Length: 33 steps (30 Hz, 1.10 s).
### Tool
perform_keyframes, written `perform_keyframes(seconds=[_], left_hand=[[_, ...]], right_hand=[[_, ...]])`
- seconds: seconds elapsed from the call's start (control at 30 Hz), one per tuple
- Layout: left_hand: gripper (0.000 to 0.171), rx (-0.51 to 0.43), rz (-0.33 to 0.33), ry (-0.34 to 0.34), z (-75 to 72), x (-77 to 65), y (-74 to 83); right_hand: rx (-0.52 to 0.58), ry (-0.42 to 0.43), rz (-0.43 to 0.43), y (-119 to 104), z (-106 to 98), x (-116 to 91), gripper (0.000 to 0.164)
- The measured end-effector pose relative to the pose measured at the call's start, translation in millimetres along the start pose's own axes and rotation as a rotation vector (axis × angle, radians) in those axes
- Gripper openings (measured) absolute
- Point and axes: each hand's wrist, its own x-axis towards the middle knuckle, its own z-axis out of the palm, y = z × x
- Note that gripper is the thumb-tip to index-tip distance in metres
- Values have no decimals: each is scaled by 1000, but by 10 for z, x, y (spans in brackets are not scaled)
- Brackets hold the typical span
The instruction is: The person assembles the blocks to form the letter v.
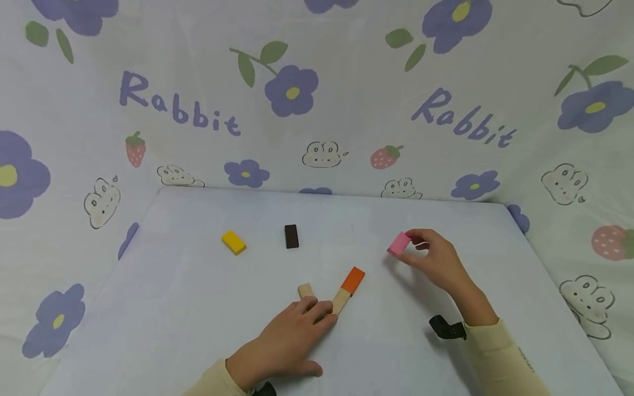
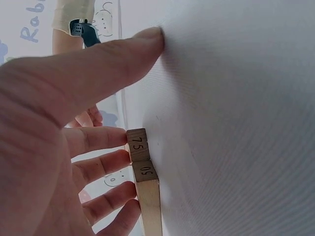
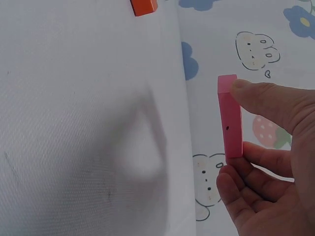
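Note:
My right hand pinches a pink block by its two ends, between thumb and fingertips. The right wrist view shows this pink block held above the white tabletop. Two plain wooden blocks lie at the fingertips of my left hand, partly hidden beneath them. Its fingers are loosely extended onto the blocks, with the thumb well apart. Seen from the left wrist, the end faces of the wooden blocks bear the numbers 75 and 50. An orange block adjoins the far end of the right-hand wooden block.
Farther back on the white table lie a yellow block and a dark brown block. A cloth printed with flowers, rabbits and strawberries hangs behind and beside the table. A black wrist device juts from the right sleeve.

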Motion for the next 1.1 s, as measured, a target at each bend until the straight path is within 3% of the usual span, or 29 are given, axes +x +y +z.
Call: perform_keyframes(seconds=[0.53,1.1], left_hand=[[92,-20,-22,-29,2,19,16],[91,-16,-13,-12,7,10,23]], right_hand=[[18,-20,-31,-76,15,-28,66],[-4,-19,-52,-157,105,-1,65]])
